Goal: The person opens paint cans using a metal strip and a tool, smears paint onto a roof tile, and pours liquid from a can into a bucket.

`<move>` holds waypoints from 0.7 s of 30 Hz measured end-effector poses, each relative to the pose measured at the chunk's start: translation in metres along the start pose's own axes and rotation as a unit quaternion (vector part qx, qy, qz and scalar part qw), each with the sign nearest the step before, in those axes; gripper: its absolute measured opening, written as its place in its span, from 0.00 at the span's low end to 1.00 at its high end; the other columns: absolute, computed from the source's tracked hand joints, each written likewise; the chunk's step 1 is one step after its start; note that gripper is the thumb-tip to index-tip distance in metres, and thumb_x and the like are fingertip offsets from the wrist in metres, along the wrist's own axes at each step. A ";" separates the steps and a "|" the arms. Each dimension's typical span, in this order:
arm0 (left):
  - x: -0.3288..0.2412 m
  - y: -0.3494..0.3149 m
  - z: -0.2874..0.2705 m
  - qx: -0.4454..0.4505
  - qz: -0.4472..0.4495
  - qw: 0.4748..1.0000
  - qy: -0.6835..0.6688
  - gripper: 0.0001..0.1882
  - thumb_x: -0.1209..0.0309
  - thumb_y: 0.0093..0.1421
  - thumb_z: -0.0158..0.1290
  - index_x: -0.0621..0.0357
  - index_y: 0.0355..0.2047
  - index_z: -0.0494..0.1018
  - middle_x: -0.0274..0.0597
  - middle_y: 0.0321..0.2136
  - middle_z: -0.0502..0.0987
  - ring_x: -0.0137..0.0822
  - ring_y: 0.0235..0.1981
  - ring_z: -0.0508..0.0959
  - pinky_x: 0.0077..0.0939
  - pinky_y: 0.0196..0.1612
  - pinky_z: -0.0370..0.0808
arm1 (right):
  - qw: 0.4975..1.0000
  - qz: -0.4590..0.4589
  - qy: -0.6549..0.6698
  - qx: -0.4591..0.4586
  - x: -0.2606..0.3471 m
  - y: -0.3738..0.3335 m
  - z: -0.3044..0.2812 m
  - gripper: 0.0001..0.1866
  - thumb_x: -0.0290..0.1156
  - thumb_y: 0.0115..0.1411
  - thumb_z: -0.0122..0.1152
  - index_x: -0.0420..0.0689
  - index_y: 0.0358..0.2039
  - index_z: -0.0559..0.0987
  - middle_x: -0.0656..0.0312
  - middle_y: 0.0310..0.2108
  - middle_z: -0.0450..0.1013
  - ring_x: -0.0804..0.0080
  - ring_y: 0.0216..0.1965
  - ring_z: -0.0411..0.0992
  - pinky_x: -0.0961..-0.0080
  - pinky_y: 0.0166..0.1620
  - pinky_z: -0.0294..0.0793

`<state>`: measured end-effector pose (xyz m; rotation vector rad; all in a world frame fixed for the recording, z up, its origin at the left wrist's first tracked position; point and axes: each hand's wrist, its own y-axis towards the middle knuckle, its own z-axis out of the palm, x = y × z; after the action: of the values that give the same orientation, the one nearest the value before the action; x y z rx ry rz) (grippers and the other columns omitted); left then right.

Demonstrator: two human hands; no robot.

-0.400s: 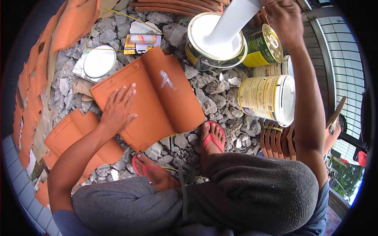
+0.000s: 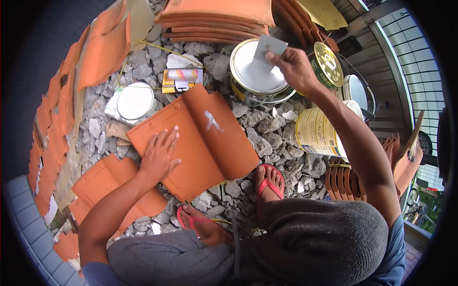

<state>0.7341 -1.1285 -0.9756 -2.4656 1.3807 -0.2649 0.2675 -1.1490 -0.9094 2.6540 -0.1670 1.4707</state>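
My left hand lies flat, fingers stretched, on an orange clay roof tile that rests tilted over the rubble. White streaks cross near the tile's upper right part. In my right hand is the upper end of a flat grey-white strip, pinched between thumb and fingers. Its lower end meets the white paint in an open can; how deep it goes cannot be seen. Left of the can lies a packaged paint roller refill.
A white-coated round lid sits on the rubble. Tile stacks stand at the far side, with another tile at left. At right are a green-and-gold tin, a cream pail and a white bucket.
My right hand has come down and left with the strip, whose long white-coated part now shows far less above the can. The left hand stays on the tile; the view has shifted.
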 end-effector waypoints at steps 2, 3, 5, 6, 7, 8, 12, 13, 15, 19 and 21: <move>0.000 -0.004 0.003 0.013 -0.002 1.000 -0.006 0.45 0.47 0.67 0.58 0.66 0.74 0.60 0.46 0.80 0.48 0.50 0.74 0.58 0.46 0.76 0.54 | 0.995 0.060 -0.075 0.035 0.028 0.000 -0.013 0.20 0.45 0.73 0.64 0.37 0.45 0.87 0.69 0.33 0.81 0.85 0.34 0.72 0.79 0.40 0.73; -0.001 -0.002 0.001 0.010 0.000 1.000 -0.005 0.45 0.47 0.67 0.58 0.66 0.74 0.60 0.46 0.80 0.48 0.50 0.74 0.58 0.46 0.76 0.54 | 0.998 0.041 -0.025 0.026 0.036 0.000 -0.023 0.19 0.44 0.73 0.64 0.38 0.43 0.87 0.70 0.32 0.81 0.86 0.33 0.71 0.80 0.39 0.71; -0.002 0.003 -0.002 0.014 0.006 1.000 -0.008 0.45 0.47 0.67 0.57 0.66 0.74 0.59 0.46 0.80 0.47 0.51 0.75 0.58 0.46 0.77 0.53 | 0.997 -0.051 0.052 0.000 0.032 0.008 -0.042 0.16 0.42 0.73 0.65 0.39 0.40 0.86 0.73 0.29 0.78 0.87 0.30 0.67 0.80 0.33 0.67; -0.003 0.004 -0.001 0.013 0.007 1.000 -0.009 0.45 0.47 0.67 0.57 0.66 0.74 0.59 0.46 0.80 0.47 0.51 0.75 0.58 0.46 0.77 0.53 | 0.999 -0.036 -0.001 -0.009 0.046 0.010 -0.062 0.15 0.41 0.73 0.65 0.40 0.42 0.86 0.73 0.30 0.78 0.86 0.30 0.68 0.81 0.33 0.67; -0.001 0.001 0.001 0.015 0.004 1.000 -0.006 0.46 0.47 0.68 0.56 0.66 0.75 0.58 0.46 0.80 0.47 0.50 0.75 0.57 0.46 0.77 0.53 | 0.997 -0.070 0.029 -0.023 0.071 0.008 -0.066 0.14 0.40 0.73 0.64 0.41 0.45 0.85 0.72 0.32 0.79 0.86 0.30 0.69 0.82 0.34 0.68; -0.002 0.001 0.000 0.014 0.006 1.000 -0.003 0.46 0.47 0.68 0.56 0.66 0.75 0.57 0.46 0.80 0.46 0.50 0.75 0.57 0.46 0.77 0.53 | 0.997 -0.059 -0.044 -0.020 0.069 0.015 -0.096 0.16 0.41 0.74 0.64 0.41 0.45 0.85 0.71 0.32 0.79 0.84 0.31 0.71 0.79 0.35 0.70; -0.002 -0.005 0.006 0.019 -0.001 1.000 -0.004 0.46 0.47 0.68 0.55 0.65 0.76 0.56 0.46 0.80 0.46 0.50 0.76 0.56 0.46 0.77 0.52 | 0.991 -0.082 -0.028 -0.103 0.128 0.013 -0.082 0.12 0.35 0.74 0.61 0.42 0.37 0.85 0.60 0.33 0.84 0.80 0.29 0.80 0.75 0.31 0.83; -0.003 -0.004 0.008 0.002 0.002 1.000 -0.006 0.46 0.48 0.67 0.57 0.66 0.75 0.57 0.47 0.80 0.46 0.51 0.76 0.56 0.47 0.77 0.52 | 0.980 -0.169 -0.069 -0.078 0.114 0.017 -0.079 0.12 0.36 0.74 0.61 0.42 0.38 0.85 0.61 0.33 0.84 0.79 0.29 0.80 0.74 0.32 0.83; -0.004 0.002 0.008 -0.016 0.012 1.000 -0.013 0.46 0.49 0.66 0.59 0.67 0.74 0.58 0.48 0.80 0.47 0.52 0.76 0.55 0.48 0.77 0.52 | 0.977 -0.199 -0.066 -0.035 0.053 0.026 -0.077 0.17 0.44 0.73 0.64 0.41 0.45 0.86 0.69 0.30 0.78 0.80 0.31 0.73 0.75 0.36 0.72; 0.000 -0.001 0.007 -0.003 0.001 1.000 -0.024 0.47 0.50 0.66 0.59 0.67 0.75 0.56 0.48 0.80 0.46 0.50 0.77 0.53 0.47 0.78 0.51 | 0.962 -0.037 -0.258 0.078 0.039 0.017 -0.036 0.22 0.45 0.71 0.66 0.35 0.45 0.86 0.56 0.31 0.82 0.76 0.31 0.74 0.73 0.39 0.76; -0.001 -0.001 0.008 -0.002 0.002 1.000 -0.025 0.47 0.50 0.66 0.59 0.67 0.75 0.55 0.47 0.80 0.46 0.50 0.77 0.53 0.47 0.78 0.51 | 0.968 -0.044 -0.234 0.075 0.012 0.013 -0.020 0.21 0.44 0.72 0.66 0.36 0.47 0.86 0.58 0.32 0.82 0.78 0.33 0.74 0.73 0.42 0.76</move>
<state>0.7365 -1.1258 -0.9833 -2.4562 1.3657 -0.1971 0.2547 -1.1598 -0.8882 3.0416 0.0293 0.8393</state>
